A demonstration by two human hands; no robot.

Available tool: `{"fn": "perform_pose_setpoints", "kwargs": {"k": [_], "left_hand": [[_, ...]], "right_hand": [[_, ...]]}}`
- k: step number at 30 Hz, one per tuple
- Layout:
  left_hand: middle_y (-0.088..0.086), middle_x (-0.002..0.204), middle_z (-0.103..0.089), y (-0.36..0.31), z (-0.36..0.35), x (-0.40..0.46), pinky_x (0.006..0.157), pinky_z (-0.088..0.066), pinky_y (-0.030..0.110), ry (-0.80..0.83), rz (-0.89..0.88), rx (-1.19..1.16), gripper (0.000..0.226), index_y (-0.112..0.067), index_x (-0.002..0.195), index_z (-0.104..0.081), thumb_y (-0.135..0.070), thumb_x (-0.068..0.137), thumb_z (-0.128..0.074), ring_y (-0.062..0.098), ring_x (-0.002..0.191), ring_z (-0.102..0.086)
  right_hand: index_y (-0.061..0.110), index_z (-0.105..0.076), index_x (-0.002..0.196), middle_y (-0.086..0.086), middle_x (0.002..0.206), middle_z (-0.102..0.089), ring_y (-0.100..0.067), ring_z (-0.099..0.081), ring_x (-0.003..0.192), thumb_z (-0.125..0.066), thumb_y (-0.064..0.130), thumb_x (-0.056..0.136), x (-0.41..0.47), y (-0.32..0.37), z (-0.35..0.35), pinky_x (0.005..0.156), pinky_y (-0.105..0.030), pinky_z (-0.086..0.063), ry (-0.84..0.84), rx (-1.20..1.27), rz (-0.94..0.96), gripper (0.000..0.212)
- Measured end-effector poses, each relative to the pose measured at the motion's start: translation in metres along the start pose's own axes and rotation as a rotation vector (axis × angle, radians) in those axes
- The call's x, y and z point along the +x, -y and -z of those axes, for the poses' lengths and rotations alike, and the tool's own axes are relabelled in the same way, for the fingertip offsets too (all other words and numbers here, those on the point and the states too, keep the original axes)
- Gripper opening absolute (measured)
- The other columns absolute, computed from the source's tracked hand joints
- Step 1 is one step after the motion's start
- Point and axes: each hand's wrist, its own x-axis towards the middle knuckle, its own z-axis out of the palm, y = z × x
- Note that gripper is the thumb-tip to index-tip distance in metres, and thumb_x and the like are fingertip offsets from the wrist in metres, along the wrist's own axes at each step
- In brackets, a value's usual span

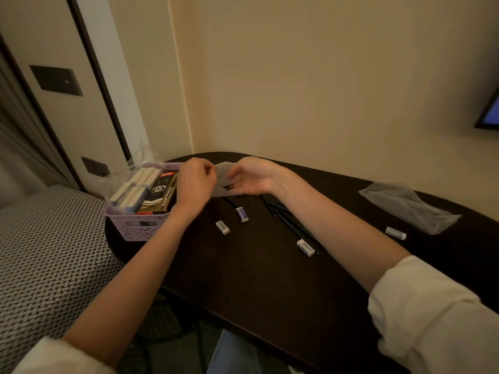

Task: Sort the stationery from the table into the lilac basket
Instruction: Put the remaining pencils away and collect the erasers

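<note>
The lilac basket [135, 225] stands at the left end of the dark table [256, 279], filled with boxes of erasers and a black pen-refill box [159, 195]. Just right of it, my left hand [195, 182] and my right hand [251, 176] both pinch a small clear plastic bag [224, 174] held above the table. Loose white erasers lie below: one [222, 227], a purple-sleeved one [242, 214], another [305, 247] and a far one [395, 233]. Black pencils [286, 217] lie under my right forearm.
An empty clear plastic bag [410, 206] lies at the table's right. More clear plastic [135, 163] sticks up behind the basket. A patterned cushion [54, 252] sits left of the table. The wall runs close behind the table.
</note>
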Motion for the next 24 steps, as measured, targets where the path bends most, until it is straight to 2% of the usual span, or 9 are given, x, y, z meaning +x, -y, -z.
{"fn": "perform_pose_setpoints", "kwargs": {"k": [3,6,9,11,13,16,18,20,24], "left_hand": [[0.015,0.084,-0.073,0.004,-0.001,0.011,0.066,-0.044,0.029,-0.028,0.063,-0.017,0.02,-0.001,0.096,-0.074,-0.008,0.09,-0.057,0.021,0.073,-0.065],[0.016,0.081,-0.072,0.006,-0.002,0.016,0.063,-0.04,0.028,-0.039,0.097,-0.025,0.02,0.0,0.097,-0.074,-0.01,0.091,-0.057,0.019,0.068,-0.061],[0.013,0.083,-0.072,0.009,-0.001,0.016,0.064,-0.042,0.024,-0.044,0.106,-0.037,0.02,-0.001,0.1,-0.073,-0.012,0.093,-0.058,0.012,0.068,-0.057],[0.012,0.083,-0.071,0.01,0.001,0.013,0.065,-0.043,0.023,-0.052,0.106,-0.04,0.02,-0.002,0.101,-0.073,-0.012,0.093,-0.058,0.011,0.067,-0.056],[0.011,0.084,-0.072,0.013,0.004,0.01,0.066,-0.044,0.023,-0.047,0.092,-0.044,0.019,-0.003,0.102,-0.073,-0.012,0.093,-0.058,0.01,0.069,-0.058],[0.007,0.085,-0.071,0.019,0.011,0.002,0.065,-0.044,0.02,-0.008,0.072,-0.043,0.017,-0.005,0.1,-0.073,-0.01,0.092,-0.059,0.009,0.07,-0.059],[0.006,0.08,-0.07,0.023,0.017,-0.003,0.065,-0.043,0.014,0.021,0.064,-0.042,0.015,-0.005,0.097,-0.073,-0.009,0.091,-0.06,0.009,0.066,-0.059],[0.003,0.072,-0.066,0.029,0.024,-0.005,0.057,-0.038,0.005,0.064,0.069,-0.013,0.013,-0.007,0.092,-0.074,-0.01,0.09,-0.062,0.003,0.06,-0.054],[-0.002,0.062,-0.06,0.041,0.033,-0.006,0.049,-0.034,0.006,0.113,0.101,0.046,0.015,-0.009,0.091,-0.077,-0.012,0.089,-0.062,0.0,0.052,-0.047]], "right_hand": [[-0.012,-0.045,0.133,-0.021,0.137,-0.047,-0.027,-0.051,0.124,-0.038,-0.012,0.088,-0.012,0.007,0.008,0.096,-0.034,-0.045,-0.022,-0.042,0.096,0.045],[-0.002,-0.063,0.108,-0.013,0.111,-0.065,-0.022,-0.063,0.106,-0.032,-0.013,0.087,-0.02,0.009,0.024,0.088,-0.03,-0.053,-0.027,-0.066,0.196,0.038],[0.007,-0.064,0.097,-0.009,0.097,-0.068,-0.016,-0.066,0.087,-0.039,-0.004,0.094,-0.017,0.0,0.041,0.073,-0.023,-0.055,-0.252,-0.186,0.251,0.027],[0.007,-0.065,0.095,-0.008,0.092,-0.068,-0.013,-0.064,0.079,-0.044,0.001,0.096,-0.007,-0.011,0.051,0.067,-0.021,-0.054,-0.414,-0.304,0.222,0.022],[0.005,-0.065,0.097,-0.008,0.089,-0.067,-0.013,-0.064,0.077,-0.047,0.003,0.096,0.008,-0.025,0.058,0.068,-0.022,-0.054,-0.475,-0.357,0.148,0.019],[0.003,-0.066,0.101,-0.008,0.089,-0.067,-0.013,-0.063,0.078,-0.049,0.006,0.097,0.034,-0.042,0.063,0.072,-0.025,-0.055,-0.473,-0.421,0.083,0.017],[0.003,-0.066,0.103,-0.007,0.089,-0.065,-0.011,-0.062,0.078,-0.052,0.005,0.095,0.051,-0.048,0.066,0.069,-0.023,-0.054,-0.458,-0.51,0.094,0.016],[0.004,-0.066,0.104,-0.006,0.091,-0.064,-0.01,-0.062,0.081,-0.057,0.003,0.093,0.068,-0.05,0.067,0.064,-0.02,-0.053,-0.434,-0.619,0.116,0.015],[0.004,-0.067,0.108,-0.006,0.096,-0.062,-0.016,-0.063,0.092,-0.06,0.005,0.091,0.1,-0.054,0.067,0.061,-0.02,-0.052,-0.349,-0.87,0.168,0.018]]}}
